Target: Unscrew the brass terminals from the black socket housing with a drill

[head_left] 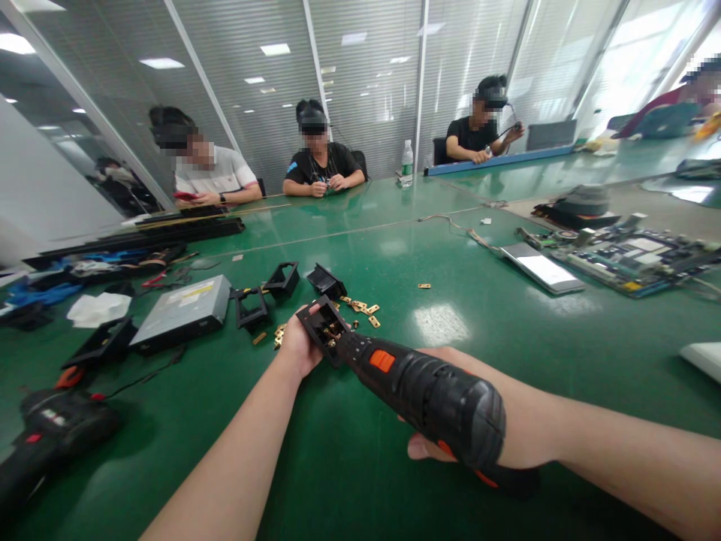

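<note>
My left hand [297,346] is closed around a small black plastic bracket [318,321] with brass contacts inside, held just above the green table [478,330]. My right hand [433,443] grips a black and orange electric screwdriver [428,394]. Its tip points into the bracket's open face. Several small brass plates [363,308] lie on the table just beyond the bracket. Two or three more black brackets [252,308] sit to the left of them.
A grey optical drive [183,312] lies at left, with a second drill [50,428] near the front left edge. Circuit boards [631,255] and a silver device [544,270] lie at right. Several people sit along the far side of the table.
</note>
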`<action>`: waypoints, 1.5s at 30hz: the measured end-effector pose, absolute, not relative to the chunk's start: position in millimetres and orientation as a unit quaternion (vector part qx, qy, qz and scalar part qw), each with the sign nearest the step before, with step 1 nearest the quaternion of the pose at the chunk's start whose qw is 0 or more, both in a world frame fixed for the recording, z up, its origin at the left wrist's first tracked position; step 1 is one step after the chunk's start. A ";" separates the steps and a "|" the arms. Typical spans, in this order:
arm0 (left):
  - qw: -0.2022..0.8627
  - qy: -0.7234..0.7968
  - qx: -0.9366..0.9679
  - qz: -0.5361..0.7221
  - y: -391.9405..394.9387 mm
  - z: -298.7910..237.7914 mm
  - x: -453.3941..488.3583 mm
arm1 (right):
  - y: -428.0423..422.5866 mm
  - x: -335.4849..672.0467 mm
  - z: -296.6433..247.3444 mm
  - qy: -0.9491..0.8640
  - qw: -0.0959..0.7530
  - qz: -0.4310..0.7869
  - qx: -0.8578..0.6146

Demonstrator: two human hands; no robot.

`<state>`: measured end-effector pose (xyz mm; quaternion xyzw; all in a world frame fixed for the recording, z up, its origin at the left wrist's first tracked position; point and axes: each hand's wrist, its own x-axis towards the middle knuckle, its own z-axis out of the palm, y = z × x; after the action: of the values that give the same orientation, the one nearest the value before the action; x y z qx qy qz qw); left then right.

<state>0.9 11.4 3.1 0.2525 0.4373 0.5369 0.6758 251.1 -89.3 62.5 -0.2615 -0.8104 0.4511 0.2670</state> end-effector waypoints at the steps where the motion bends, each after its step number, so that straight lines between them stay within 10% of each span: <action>1: 0.676 0.436 0.254 0.536 11.7 3.0 0.6 | -89.3 251.3 62.9 -0.815 0.266 0.439 -0.268; 45: 0.677 0.427 0.263 0.539 11.8 -0.8 -1.9 | -88.1 252.4 59.4 -0.817 0.243 0.460 -0.248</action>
<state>-1.9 11.8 -0.8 0.2632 0.4271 0.5386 0.6769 252.4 -88.1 59.4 -0.2476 -0.8172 0.4602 0.2430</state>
